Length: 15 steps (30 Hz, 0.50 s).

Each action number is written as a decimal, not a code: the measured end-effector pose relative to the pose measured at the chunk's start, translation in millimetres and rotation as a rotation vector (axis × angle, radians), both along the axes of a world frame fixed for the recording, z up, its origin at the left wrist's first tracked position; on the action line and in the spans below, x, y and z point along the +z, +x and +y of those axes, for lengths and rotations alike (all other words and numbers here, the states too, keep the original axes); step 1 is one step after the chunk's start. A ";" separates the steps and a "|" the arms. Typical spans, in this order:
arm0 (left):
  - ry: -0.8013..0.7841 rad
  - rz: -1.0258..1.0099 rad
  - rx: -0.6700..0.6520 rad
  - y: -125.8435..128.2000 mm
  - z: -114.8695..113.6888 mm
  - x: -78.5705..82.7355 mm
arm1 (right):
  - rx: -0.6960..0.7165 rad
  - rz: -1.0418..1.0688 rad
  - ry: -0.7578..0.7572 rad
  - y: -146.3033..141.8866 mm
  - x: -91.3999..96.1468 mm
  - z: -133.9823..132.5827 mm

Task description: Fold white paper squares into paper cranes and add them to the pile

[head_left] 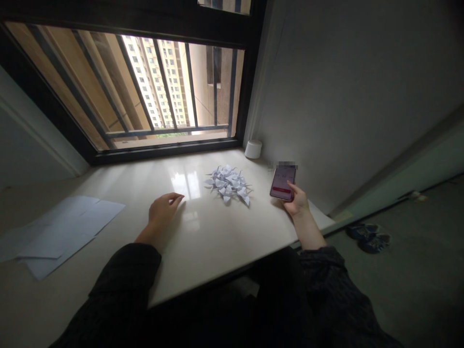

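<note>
My right hand point(297, 201) is closed round the lower end of a smartphone point(283, 182), with the thumb over its lit screen. A red bar shows low on that screen. On the pale tabletop, my left hand point(164, 208) rests with its fingers curled together, and nothing shows between the fingertips. Between the two hands lies a heap of folded white paper pieces point(228, 182) with pointed ends, like origami cranes. Neither hand touches the heap. Several flat white paper sheets point(68, 227) overlap to the left of my left hand.
A small white rounded object point(253, 149) stands in the corner by the window frame point(170, 151). A grey wall point(344, 96) rises along the right side. The table's front edge runs close to my lap. Dark shoes point(369, 238) are on the floor at the right.
</note>
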<state>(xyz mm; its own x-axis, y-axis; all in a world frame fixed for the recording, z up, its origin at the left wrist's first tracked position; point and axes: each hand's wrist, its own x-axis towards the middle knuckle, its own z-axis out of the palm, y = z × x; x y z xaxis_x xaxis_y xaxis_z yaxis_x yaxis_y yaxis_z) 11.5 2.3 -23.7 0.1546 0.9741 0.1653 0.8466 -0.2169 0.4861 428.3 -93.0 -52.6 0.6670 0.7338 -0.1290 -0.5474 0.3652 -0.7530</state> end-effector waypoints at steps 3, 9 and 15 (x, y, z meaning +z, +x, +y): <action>-0.002 0.010 0.006 0.4 -0.6 0.7 | -0.229 -0.139 -0.004 -1.7 -0.9 -1.2; 0.006 0.009 0.000 0.8 -2.1 1.7 | -0.435 -0.702 -0.271 -8.3 -2.8 -10.3; 0.003 0.008 0.002 1.1 -2.0 1.2 | -0.358 -0.763 -0.337 -9.0 -12.8 -6.4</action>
<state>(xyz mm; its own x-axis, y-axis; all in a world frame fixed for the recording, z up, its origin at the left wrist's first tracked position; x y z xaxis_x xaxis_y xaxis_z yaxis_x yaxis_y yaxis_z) 12.6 0.3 -22.5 0.1535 0.9739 0.1671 0.8509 -0.2163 0.4787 419.3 -99.4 -65.5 0.8400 0.4698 0.2714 0.2480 0.1125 -0.9622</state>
